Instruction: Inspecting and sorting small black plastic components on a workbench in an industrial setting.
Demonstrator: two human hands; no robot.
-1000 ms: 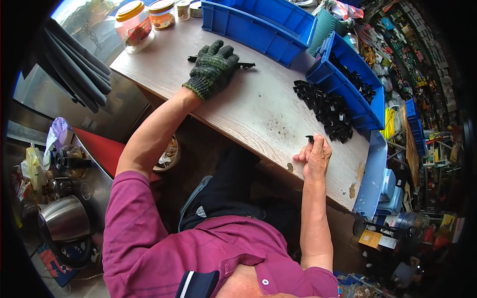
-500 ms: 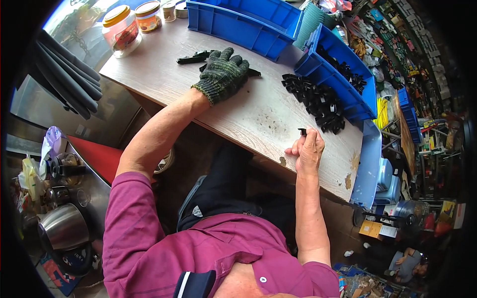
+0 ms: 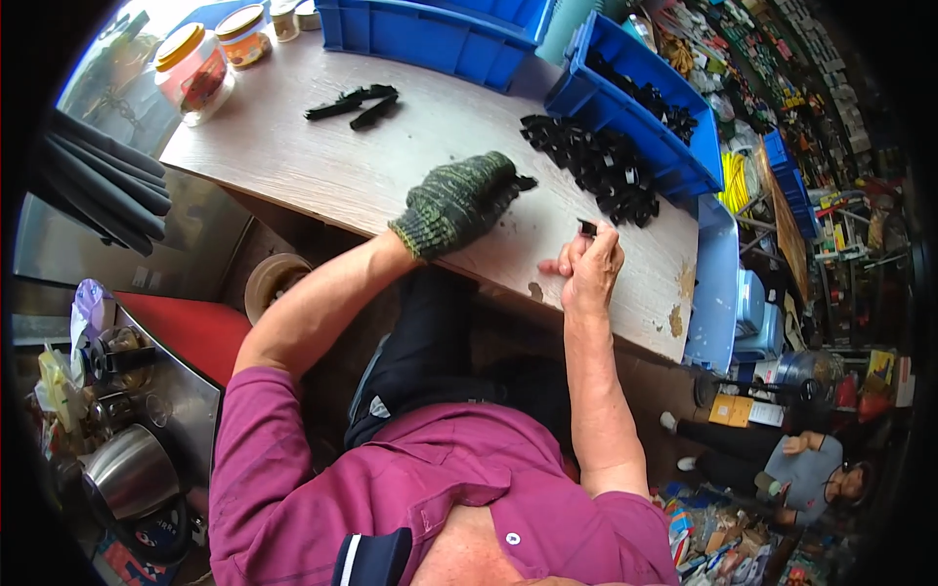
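Note:
My left hand, in a dark green knitted glove, is closed around a black plastic piece whose end sticks out past the fingers. It hovers over or rests on the table near the front edge; I cannot tell which. My bare right hand pinches a small black clip-like part between thumb and finger. Just beyond the right hand lies a heap of small black plastic parts. Several longer black strips lie apart at the far left of the table.
The pale wooden table has worn patches at its right corner. Behind the heap stands a blue bin of black parts; another blue bin is at the back. Plastic jars stand far left. A person is at the lower right.
My left hand has come away from the black strips, moving right and nearer with a black piece in it. The right hand keeps its pinch. The whole view has shifted slightly.

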